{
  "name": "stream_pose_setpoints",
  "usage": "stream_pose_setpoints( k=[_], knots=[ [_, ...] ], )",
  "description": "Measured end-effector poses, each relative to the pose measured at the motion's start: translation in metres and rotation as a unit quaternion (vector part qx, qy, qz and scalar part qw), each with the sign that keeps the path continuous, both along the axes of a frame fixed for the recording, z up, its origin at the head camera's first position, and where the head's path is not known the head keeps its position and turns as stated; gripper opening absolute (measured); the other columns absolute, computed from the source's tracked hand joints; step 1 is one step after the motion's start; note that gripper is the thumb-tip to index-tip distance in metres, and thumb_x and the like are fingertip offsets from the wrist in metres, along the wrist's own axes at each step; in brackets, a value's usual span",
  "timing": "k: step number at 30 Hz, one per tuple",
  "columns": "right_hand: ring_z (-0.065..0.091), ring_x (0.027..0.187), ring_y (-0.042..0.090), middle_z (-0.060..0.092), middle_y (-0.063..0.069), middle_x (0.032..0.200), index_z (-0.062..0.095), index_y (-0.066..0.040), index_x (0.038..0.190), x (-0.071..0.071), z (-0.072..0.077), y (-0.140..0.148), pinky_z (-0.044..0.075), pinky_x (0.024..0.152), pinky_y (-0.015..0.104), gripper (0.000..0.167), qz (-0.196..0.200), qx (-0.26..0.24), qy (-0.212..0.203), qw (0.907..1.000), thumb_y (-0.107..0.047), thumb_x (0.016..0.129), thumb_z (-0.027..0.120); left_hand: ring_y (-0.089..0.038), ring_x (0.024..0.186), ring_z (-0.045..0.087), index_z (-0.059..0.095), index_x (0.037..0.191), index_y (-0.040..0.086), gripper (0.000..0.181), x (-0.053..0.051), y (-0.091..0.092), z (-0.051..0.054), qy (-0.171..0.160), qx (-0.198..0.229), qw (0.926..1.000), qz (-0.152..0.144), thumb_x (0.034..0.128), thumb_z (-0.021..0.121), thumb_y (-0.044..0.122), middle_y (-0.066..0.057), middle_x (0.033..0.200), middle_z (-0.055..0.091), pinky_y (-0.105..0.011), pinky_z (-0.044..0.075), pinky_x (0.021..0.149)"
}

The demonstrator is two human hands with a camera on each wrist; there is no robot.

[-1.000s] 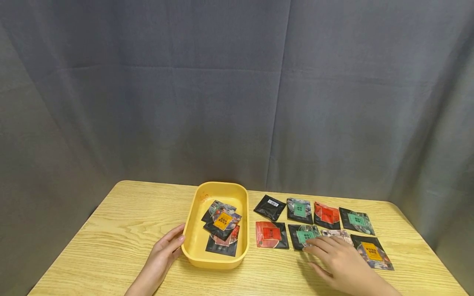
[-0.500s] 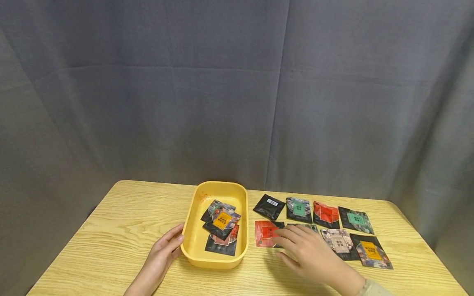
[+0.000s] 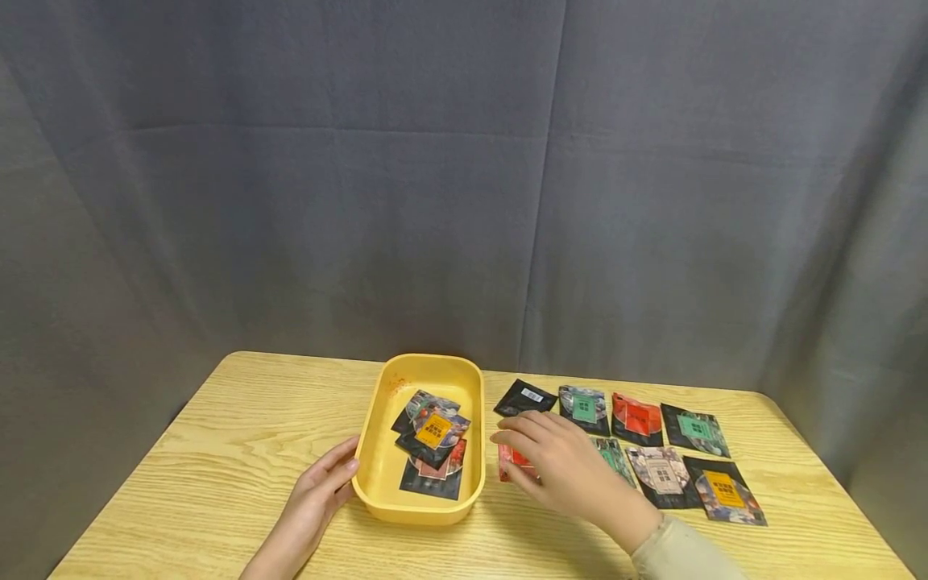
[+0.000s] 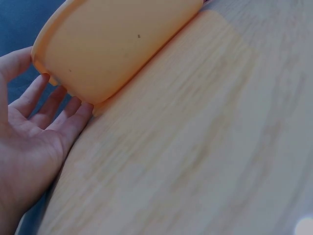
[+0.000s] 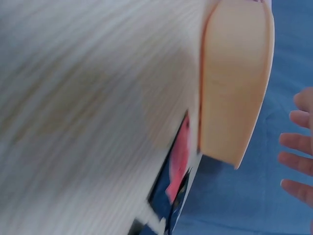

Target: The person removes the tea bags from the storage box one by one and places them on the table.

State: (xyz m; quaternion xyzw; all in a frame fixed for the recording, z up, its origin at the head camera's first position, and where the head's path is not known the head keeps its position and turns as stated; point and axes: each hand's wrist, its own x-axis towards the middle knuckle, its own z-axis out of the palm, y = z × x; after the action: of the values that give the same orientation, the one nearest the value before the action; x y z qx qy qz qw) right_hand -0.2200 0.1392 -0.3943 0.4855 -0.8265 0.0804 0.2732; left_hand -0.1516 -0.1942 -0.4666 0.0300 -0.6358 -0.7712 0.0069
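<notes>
My left hand (image 3: pixel 315 499) rests against the left outer wall of a yellow plastic basin (image 3: pixel 373 503). In the left wrist view its fairly straight fingers (image 4: pixel 73 120) touch the basin's side. Inside the basin lies a small overlapping pile of sachets, the top one (image 3: pixel 433 435) with an orange label. My right hand (image 3: pixel 565 467) hovers over the front row of sachets to the basin's right, its fingers loosely bent and apart with nothing held. Beneath it a red sachet (image 3: pixel 505 463) is partly covered. In the right wrist view the fingers (image 5: pixel 296 142) are in the air, away from the sachets.
Behind the hand lie a black sachet (image 3: pixel 524 399) with a white barcode label, a green-labelled sachet (image 3: pixel 582 409), a red one (image 3: pixel 636 419) and another green one (image 3: pixel 694 429). In front are a beige-labelled sachet (image 3: pixel 663 477) and an orange-labelled one (image 3: pixel 725 491). A grey curtain (image 3: pixel 435 201) hangs behind the table.
My right hand has moved left along the front row, from the green- and beige-labelled sachets to above the red one near the basin. The left hand and the basin stay in place.
</notes>
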Motion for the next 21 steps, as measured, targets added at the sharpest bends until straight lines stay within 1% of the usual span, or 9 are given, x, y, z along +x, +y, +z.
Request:
stream_pose_setpoints(
  k=[3, 9, 13, 21],
  knots=[
    [0.061, 0.108, 0.019, 0.068, 0.000, 0.117, 0.072, -0.017, 0.114, -0.002, 0.003, -0.010, 0.052, 0.093, 0.042, 0.029, -0.004, 0.000, -0.006, 1.0000, -0.031, 0.088, 0.074, -0.015, 0.121, 0.054, 0.039, 0.148, -0.003, 0.054, 0.000, 0.000, 0.000, 0.003, -0.002, 1.0000, -0.004, 0.1012, 0.055, 0.018, -0.020, 0.147, 0.043, -0.034, 0.049, 0.099],
    [0.062, 0.107, 0.018, 0.068, -0.001, 0.115, 0.071, -0.017, 0.116, -0.004, 0.006, -0.032, 0.052, 0.093, 0.040, 0.032, -0.007, 0.009, -0.020, 0.9997, -0.035, 0.090, 0.073, -0.023, 0.129, 0.048, 0.037, 0.149, -0.003, 0.055, 0.000, -0.001, 0.001, 0.004, -0.002, 0.9999, -0.013, 0.1015, 0.054, 0.019, -0.019, 0.150, 0.039, -0.039, 0.046, 0.103],
    [0.061, 0.107, 0.016, 0.067, -0.003, 0.114, 0.071, -0.018, 0.116, -0.004, 0.009, -0.046, 0.051, 0.094, 0.038, 0.032, -0.019, 0.019, -0.035, 0.9990, -0.037, 0.091, 0.071, -0.026, 0.131, 0.046, 0.037, 0.149, -0.003, 0.056, -0.001, 0.000, 0.002, -0.001, 0.003, 0.9999, -0.011, 0.1015, 0.055, 0.019, -0.019, 0.152, 0.038, -0.038, 0.046, 0.103],
    [0.059, 0.112, 0.018, 0.066, -0.002, 0.119, 0.069, -0.017, 0.121, -0.006, 0.010, -0.072, 0.047, 0.100, 0.041, 0.035, -0.058, 0.046, -0.070, 0.9949, -0.040, 0.094, 0.067, -0.025, 0.129, 0.047, 0.036, 0.149, -0.003, 0.057, -0.002, 0.000, 0.001, -0.005, 0.001, 1.0000, -0.008, 0.1009, 0.055, 0.020, -0.020, 0.152, 0.038, -0.036, 0.047, 0.102]
  ],
)
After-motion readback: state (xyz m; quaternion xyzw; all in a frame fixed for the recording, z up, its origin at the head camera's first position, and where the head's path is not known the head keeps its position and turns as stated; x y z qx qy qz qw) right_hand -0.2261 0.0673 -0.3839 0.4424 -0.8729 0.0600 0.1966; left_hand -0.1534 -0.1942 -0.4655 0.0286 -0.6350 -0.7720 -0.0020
